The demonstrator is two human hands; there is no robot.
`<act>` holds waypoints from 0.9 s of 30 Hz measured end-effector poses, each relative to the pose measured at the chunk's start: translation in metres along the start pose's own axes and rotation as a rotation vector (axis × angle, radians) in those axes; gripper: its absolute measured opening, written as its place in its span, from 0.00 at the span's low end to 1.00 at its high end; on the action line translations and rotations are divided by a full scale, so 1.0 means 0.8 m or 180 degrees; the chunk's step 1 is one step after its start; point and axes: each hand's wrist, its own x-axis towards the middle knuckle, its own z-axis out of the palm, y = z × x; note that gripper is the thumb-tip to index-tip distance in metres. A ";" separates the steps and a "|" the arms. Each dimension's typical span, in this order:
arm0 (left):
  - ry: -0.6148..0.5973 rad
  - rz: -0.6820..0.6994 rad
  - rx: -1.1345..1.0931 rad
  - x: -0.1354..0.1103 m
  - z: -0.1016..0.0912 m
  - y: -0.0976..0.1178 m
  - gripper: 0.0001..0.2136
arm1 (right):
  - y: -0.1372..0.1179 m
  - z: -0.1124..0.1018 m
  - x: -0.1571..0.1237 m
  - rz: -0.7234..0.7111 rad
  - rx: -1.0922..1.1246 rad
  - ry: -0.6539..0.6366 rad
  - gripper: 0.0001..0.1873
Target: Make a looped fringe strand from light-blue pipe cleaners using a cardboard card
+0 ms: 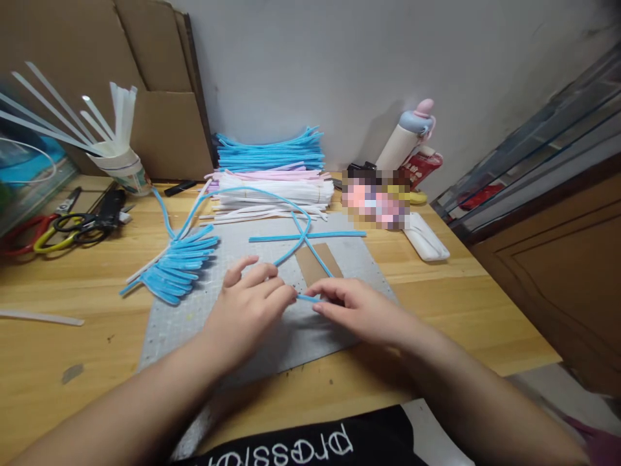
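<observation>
Both hands meet over a grey mat (194,323) on the desk (72,349), working one blue pipe cleaner (307,298). The left hand (247,307) has thumb and fingertips pressed together on it, and the right hand (356,307) pinches it just beside, so a short blue bit shows between the two grips. From there two runs of blue rise, cross above a small card (323,254) lying on the mat, and one arcs over towards the left. It seems to end at a fan of folded blue loops (177,268) at the mat's left edge, though the join cannot be made out. Judging by how things lie, that fan is the finished part: many tight loops, flat and side by side. The long arc is unfolded, and a straight blue piece (310,237) lies loose across the mat. Far more is unused: a stack (272,171) of blue, pink and white pipe cleaners stands against the wall behind the mat. Scissors (63,226) and a cup (121,168) of pale sticks sit well to the left, and a bottle (405,139) leans at the back right.
</observation>
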 end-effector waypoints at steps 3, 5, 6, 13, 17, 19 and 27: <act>-0.0510 -0.0499 0.0178 0.005 -0.015 -0.009 0.08 | 0.013 -0.028 -0.005 0.0086 -0.0186 -0.0031 0.10; -0.0793 -0.0743 0.0130 0.006 -0.022 -0.004 0.05 | 0.013 -0.033 -0.007 0.0055 -0.0286 0.0253 0.10; -0.0848 -0.0785 0.0001 0.006 -0.024 0.001 0.05 | 0.010 -0.030 -0.008 -0.0024 -0.0314 0.0382 0.10; -0.1308 -0.0820 -0.0868 0.007 -0.032 0.017 0.12 | -0.008 -0.002 0.007 -0.0908 -0.0044 0.1433 0.08; -0.0947 -0.1411 -0.1325 0.012 -0.049 -0.005 0.13 | 0.035 -0.017 0.051 -0.0377 -0.0090 0.2711 0.09; -0.0590 -0.1556 -0.1654 0.013 -0.054 -0.013 0.12 | 0.055 -0.014 0.072 0.0045 -0.0391 0.2097 0.10; 0.1410 -0.2386 -0.3291 0.016 -0.077 -0.032 0.12 | 0.071 -0.023 0.064 0.0507 -0.1391 0.1714 0.16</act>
